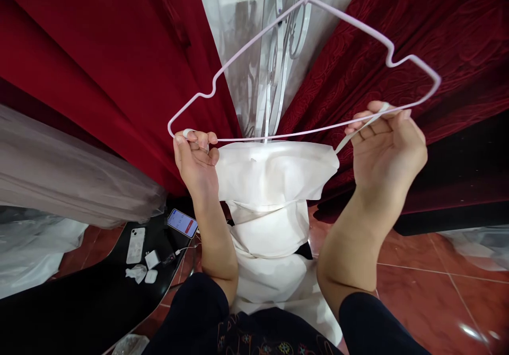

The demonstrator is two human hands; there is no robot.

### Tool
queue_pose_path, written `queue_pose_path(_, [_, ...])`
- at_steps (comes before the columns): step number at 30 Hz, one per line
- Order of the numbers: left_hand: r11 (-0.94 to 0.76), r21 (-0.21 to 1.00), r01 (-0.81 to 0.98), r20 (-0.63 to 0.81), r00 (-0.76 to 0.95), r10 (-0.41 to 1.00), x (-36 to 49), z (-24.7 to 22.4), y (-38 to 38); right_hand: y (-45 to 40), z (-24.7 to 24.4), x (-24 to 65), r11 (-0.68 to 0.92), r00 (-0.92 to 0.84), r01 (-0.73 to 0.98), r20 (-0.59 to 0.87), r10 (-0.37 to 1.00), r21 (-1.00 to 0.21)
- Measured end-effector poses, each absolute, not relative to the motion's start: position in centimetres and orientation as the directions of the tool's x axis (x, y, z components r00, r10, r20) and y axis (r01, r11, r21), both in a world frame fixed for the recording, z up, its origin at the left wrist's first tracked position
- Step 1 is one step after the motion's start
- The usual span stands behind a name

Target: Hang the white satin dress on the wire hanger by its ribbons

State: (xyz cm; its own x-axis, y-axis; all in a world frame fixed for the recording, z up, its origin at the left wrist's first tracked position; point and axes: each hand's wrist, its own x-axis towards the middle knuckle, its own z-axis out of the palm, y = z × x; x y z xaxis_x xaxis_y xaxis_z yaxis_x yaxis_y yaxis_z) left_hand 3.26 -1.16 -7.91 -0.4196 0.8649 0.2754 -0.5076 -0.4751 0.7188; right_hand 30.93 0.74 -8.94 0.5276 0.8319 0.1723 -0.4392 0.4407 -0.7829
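Observation:
A pale pink clothes hanger (254,41) spans the upper middle, its hook running out at the top edge. My left hand (199,166) is closed at its lower left corner, with a small white loop over the fingers. My right hand (385,148) pinches the bottom bar near the right corner, together with a thin white hanger strap (360,129). That strap runs down to the upper right corner of a white dress (274,177). The dress hangs between my forearms below the bar, its folds reaching down toward my lap.
Dark red curtains (119,42) hang on both sides, with a white metal stand (274,63) between them. At lower left, a black table (79,291) holds a lit phone (182,223), a pale phone (135,245), a white charger (151,259) and crumpled tissue (136,273). Red tiles (417,296) cover the floor.

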Motion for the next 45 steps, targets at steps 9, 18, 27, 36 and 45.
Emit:
queue_pose_path(9, [-0.534,0.811,-0.238,0.345,-0.543,0.766,1.8,-9.9,-0.9,0.8,-6.8,29.5,0.493,0.49,-0.713,0.15,0.859,-0.499])
queue_pose_path(18, [-0.731,0.647,0.216,0.756,-0.308,0.578,-2.5,-8.4,0.9,0.7,-7.1,30.1,0.507,0.466,-0.672,0.223,0.856,-0.54])
queue_pose_path(27, [-0.672,0.636,0.38,0.724,0.01,0.69,-0.5,-4.2,1.7,0.7,-7.8,29.9,0.478,0.435,-0.707,0.212,0.875,-0.522])
queue_pose_path(36, [-0.599,0.672,0.435,0.631,0.086,0.771,-0.6,-3.9,1.6,0.7,-7.4,29.8,0.482,0.461,-0.687,0.188,0.867,-0.544])
queue_pose_path(45, [-0.594,0.688,-0.416,0.354,-0.523,0.776,0.8,-5.6,1.4,1.1,-8.4,28.1,0.447,0.448,-0.743,0.126,0.885,-0.499])
